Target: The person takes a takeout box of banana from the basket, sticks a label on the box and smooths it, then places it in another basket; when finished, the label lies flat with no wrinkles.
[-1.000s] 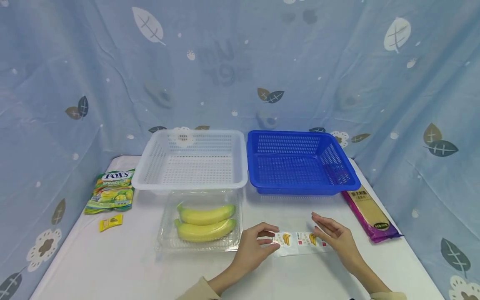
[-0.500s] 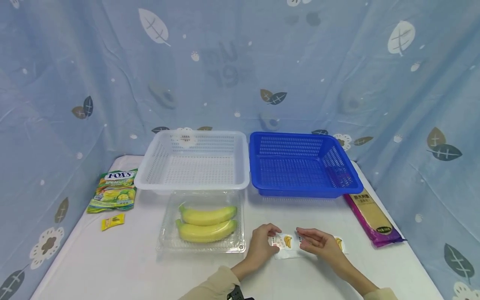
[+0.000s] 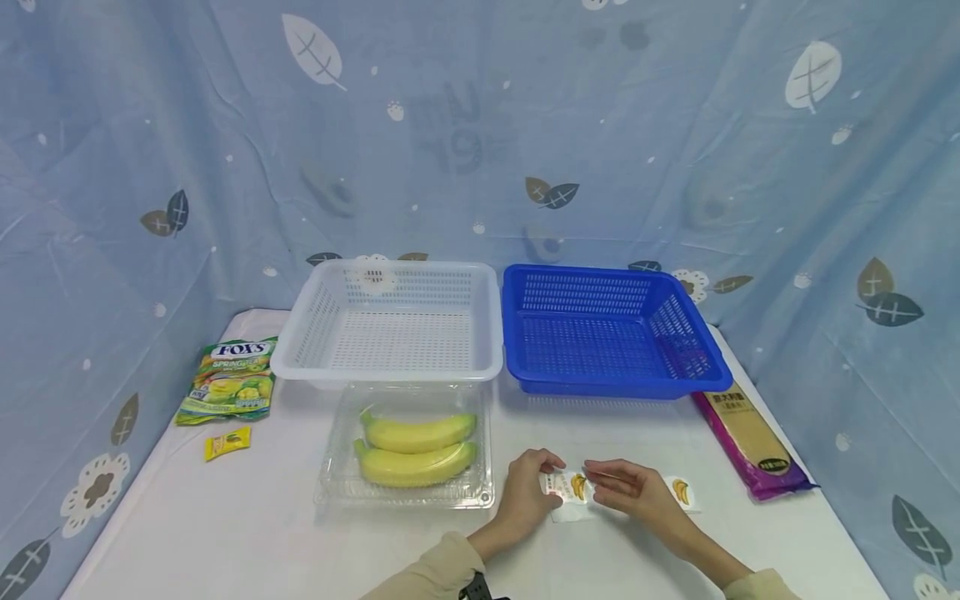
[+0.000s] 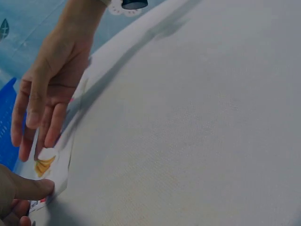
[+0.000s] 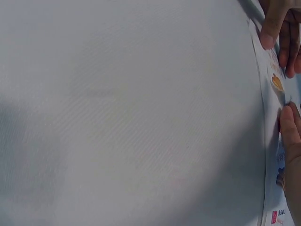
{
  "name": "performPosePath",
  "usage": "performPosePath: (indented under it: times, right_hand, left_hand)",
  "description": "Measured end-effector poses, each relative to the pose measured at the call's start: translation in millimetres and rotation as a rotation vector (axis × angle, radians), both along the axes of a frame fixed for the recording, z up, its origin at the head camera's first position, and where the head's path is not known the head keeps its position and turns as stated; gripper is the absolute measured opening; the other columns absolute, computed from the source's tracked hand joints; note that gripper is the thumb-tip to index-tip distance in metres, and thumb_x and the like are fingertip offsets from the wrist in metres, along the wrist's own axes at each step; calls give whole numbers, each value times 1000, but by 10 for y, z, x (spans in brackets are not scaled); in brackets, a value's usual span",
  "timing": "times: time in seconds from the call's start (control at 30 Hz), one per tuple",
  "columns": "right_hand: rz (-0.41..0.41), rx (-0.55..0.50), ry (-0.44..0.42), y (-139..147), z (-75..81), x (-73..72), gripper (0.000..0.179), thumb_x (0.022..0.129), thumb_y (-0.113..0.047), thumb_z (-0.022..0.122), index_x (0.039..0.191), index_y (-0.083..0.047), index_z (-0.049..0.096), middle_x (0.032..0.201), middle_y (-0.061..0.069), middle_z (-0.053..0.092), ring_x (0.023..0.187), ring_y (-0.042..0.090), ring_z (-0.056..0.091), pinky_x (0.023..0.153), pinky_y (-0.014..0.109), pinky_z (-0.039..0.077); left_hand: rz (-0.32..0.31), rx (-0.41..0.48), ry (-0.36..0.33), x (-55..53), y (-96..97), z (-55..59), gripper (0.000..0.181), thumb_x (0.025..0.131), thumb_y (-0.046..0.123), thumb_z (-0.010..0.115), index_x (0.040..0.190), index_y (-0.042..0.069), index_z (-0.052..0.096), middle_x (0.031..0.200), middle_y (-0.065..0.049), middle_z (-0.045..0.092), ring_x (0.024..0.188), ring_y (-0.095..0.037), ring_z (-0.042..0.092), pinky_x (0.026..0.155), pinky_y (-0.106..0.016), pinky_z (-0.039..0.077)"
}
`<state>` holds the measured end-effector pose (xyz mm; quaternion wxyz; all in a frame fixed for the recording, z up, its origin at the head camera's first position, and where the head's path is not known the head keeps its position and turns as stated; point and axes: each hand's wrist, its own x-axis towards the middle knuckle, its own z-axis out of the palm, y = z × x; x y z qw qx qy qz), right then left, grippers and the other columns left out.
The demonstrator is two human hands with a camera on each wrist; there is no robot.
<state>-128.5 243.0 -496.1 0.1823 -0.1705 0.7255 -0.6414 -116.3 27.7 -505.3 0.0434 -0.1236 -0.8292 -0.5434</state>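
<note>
Strip of banana labels (image 3: 572,487): lying on the white worktop (image 3: 285,533), right of the clear container and on your side of the blue basket, apart from both. Your left hand (image 3: 523,497) is at its left end, thumb along the near edge and fingers at the far edge; the grip is closed lightly around that end. Your right hand (image 3: 647,497) is over the strip's middle, fingertips at the right edge of a printed banana. Whether that grip pinches the label or merely touches it, I cannot tell. The strip's right end, with another banana picture, shows beyond your right hand.

Surroundings: the clear container (image 3: 337,468) stands left of your left hand, with two yellow bananas (image 3: 416,467) side by side inside. Behind it is the white basket (image 3: 386,372); the blue basket (image 3: 618,387) sits just beside that, to its right. A purple pack (image 3: 756,447) lies slanting at the right, its far end hidden by the blue basket. At the far left lies a green FOX'S bag (image 3: 230,383), with a small yellow packet (image 3: 227,443) in front of it. A blue leaf-patterned curtain (image 3: 450,200) hangs behind. Your sleeves (image 3: 435,571) are beige.
</note>
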Motion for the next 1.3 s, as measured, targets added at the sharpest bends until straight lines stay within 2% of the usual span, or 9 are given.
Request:
performPosePath:
  times: [0.27, 0.5, 0.63, 0.87, 1.0, 1.1, 1.2, 1.3]
  right_hand:
    - [-13, 83, 23, -95, 25, -1, 41, 89, -3, 66, 124, 13, 53, 127, 32, 53, 106, 6, 61, 88, 21, 50]
    - [-90, 209, 202, -179, -1, 21, 19, 87, -3, 67, 103, 9, 67, 105, 25, 66, 91, 2, 63, 78, 19, 53]
    - [-145, 254, 276, -257, 5, 39, 14, 84, -1, 71, 96, 7, 69, 96, 22, 69, 83, 2, 64, 73, 20, 54]
    - [-191, 193, 344, -324, -19, 104, 14, 77, 8, 73, 91, 8, 68, 92, 22, 68, 84, 3, 65, 73, 20, 55]
    - [-186, 178, 256, -311, -30, 128, 11, 80, 2, 72, 91, 6, 70, 96, 18, 69, 87, 5, 64, 73, 18, 53]
    - [-189, 169, 125, -285, -27, 128, 13, 82, -3, 72, 93, 4, 72, 100, 11, 70, 90, 5, 63, 74, 17, 52]
    - [-173, 102, -19, -240, -13, 120, 13, 84, -2, 71, 95, 4, 71, 102, 2, 70, 94, 4, 62, 79, 18, 52]
    - [-107, -11, -141, -186, 22, 117, 12, 88, 0, 65, 97, 0, 72, 104, -5, 67, 97, 4, 61, 83, 19, 51]
  left_hand:
    - [12, 6, 7, 7, -12, 6, 44, 57, -18, 74, 95, 3, 67, 93, -5, 63, 86, -19, 60, 79, -25, 49]
    - [28, -14, -1, -5, -8, 9, 44, 56, -16, 78, 94, 4, 67, 90, -5, 62, 83, -17, 58, 76, -22, 48]
    - [32, -7, 2, -5, -9, 14, 44, 55, -17, 78, 94, 1, 67, 90, -6, 63, 82, -17, 59, 75, -22, 48]
    - [43, -39, 40, -2, -24, 11, 42, 54, -15, 79, 93, -3, 67, 93, -9, 64, 85, -19, 62, 79, -23, 51]
    - [36, -83, 50, -10, -35, 19, 39, 55, -12, 80, 91, 0, 70, 92, -5, 63, 86, -16, 60, 80, -24, 49]
    - [24, -111, 34, -13, -35, 30, 35, 57, -10, 80, 89, 4, 73, 95, -3, 62, 91, -17, 58, 84, -27, 47]
    - [19, -138, 13, -18, -26, 36, 29, 59, -7, 82, 85, 4, 74, 99, -3, 61, 95, -19, 56, 87, -30, 45]
    - [15, -152, 2, -20, -19, 40, 26, 59, -6, 82, 83, 2, 74, 100, -4, 61, 95, -21, 56, 86, -29, 46]
